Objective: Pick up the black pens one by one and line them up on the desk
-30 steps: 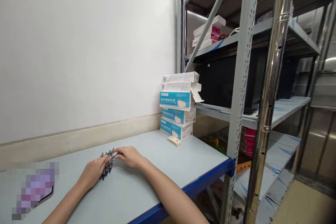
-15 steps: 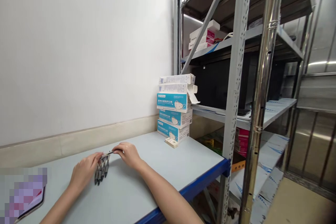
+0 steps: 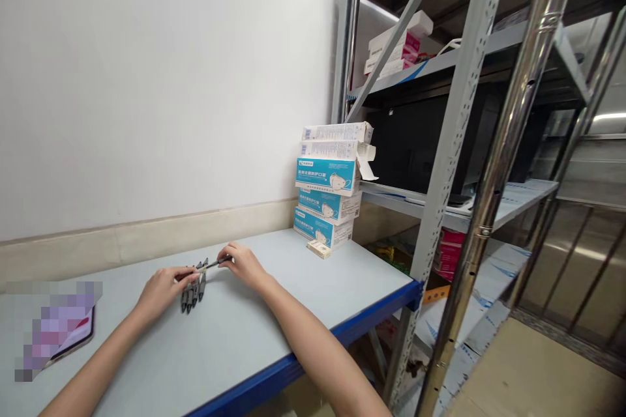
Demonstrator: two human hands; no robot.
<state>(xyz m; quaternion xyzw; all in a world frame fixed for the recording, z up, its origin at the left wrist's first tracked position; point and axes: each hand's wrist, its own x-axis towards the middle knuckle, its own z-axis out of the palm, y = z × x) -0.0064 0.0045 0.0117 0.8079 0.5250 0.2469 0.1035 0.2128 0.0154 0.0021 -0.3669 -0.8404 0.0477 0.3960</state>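
Several dark pens (image 3: 192, 293) lie side by side on the light grey shelf top (image 3: 274, 332). One more pen (image 3: 211, 265) is held crosswise above them, between both hands. My left hand (image 3: 161, 290) pinches its left end, fingers closed. My right hand (image 3: 243, 262) grips its right end, fingers closed.
A stack of teal and white boxes (image 3: 328, 186) stands at the far right of the top, with a small box (image 3: 319, 249) at its foot. A blurred flat item (image 3: 59, 332) lies at the left. Metal racking (image 3: 460, 143) with more boxes rises at the right.
The hands lifted one pen off the row and now hold it by its ends. The camera view shifted slightly; the boxes have not moved.
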